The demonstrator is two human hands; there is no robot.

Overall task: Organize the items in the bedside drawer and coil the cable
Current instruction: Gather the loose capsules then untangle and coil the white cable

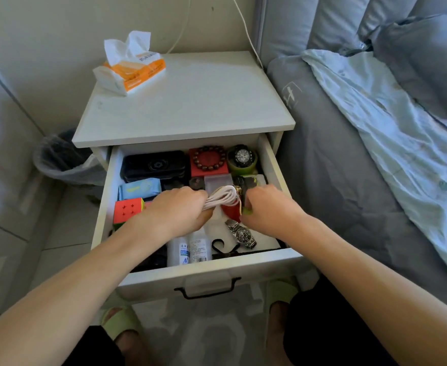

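Both hands (180, 207) (266, 210) gripping coiled cable (222, 197) over drawer (211, 273), long axis left-right.

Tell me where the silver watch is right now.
In the head view, the silver watch lies in the drawer, front right, just below the right hand and beside the white bottles.

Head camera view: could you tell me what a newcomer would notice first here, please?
Both hands meet over the open drawer: the left hand grips a bundled white cable, and the right hand is beside it on a red item. Behind them, a bead bracelet lies on a red box, and an orange tissue pack sits on the nightstand top.
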